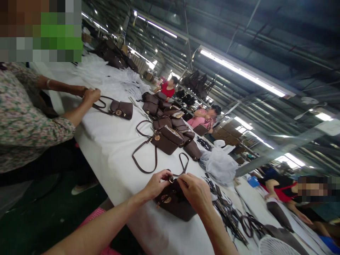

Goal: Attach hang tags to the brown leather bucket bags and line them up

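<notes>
A dark brown handbag (176, 207) with a round gold emblem stands on the white-covered table in front of me. At its top edge my left hand (158, 184) is closed in a pinch on the strap end, by a small gold ring. My right hand (197, 193) grips the bag's top at the other side of the ring, its fingertips close to the left ones. A loop of the strap (183, 163) rises behind my hands. The right hand hides part of the bag's right side.
Brown handbags (168, 140) lie piled ahead on the table (119, 159). A co-worker at left holds another bag (120, 109) by its strap. White plastic bags (220, 161) and dark straps (228, 212) lie to the right, with a white basket (273, 246) nearby. Other people work farther off.
</notes>
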{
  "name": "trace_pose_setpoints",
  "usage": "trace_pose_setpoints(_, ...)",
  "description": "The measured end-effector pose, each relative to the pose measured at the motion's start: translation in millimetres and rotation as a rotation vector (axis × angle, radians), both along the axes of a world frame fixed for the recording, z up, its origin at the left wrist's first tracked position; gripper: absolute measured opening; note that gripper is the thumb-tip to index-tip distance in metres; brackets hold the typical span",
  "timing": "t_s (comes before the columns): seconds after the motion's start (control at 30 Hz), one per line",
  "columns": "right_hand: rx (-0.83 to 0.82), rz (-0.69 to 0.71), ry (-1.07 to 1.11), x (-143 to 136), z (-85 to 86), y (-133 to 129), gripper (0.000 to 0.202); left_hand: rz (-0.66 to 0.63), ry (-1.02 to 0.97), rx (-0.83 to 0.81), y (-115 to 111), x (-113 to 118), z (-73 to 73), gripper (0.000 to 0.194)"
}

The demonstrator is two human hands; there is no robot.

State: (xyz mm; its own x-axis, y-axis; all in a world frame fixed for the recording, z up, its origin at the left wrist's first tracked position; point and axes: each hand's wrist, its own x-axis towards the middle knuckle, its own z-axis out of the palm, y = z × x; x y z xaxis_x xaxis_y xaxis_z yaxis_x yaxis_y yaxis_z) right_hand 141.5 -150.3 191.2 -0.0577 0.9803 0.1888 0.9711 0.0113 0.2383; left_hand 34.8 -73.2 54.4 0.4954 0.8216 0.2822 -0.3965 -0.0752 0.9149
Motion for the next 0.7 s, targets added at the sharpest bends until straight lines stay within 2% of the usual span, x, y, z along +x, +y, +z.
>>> trace_pose_setpoints(0.1, -0.024, -0.008, -0.067, -2, -0.8, 5, 0.025, 0.046, -0.056, -0.062, -2, 4, -4.5, 0.017)
trace_pose_setpoints(0.33, -0.090, -0.036, -0.151, -8, 2.4, 13, 0.027, 0.100, -0.073, -0.105, -4, 10, -9.1, 0.010)
trace_pose_setpoints(0.5, -0.140, -0.051, -0.185, -12, 2.8, 16, 0.027, 0.109, -0.041, -0.115, -3, 8, -9.4, 0.006)
trace_pose_setpoints(0.7, -0.280, -0.004, -0.265, -18, 5.8, 20, 0.027, 0.125, -0.040, -0.152, -3, 9, -6.8, 0.006)
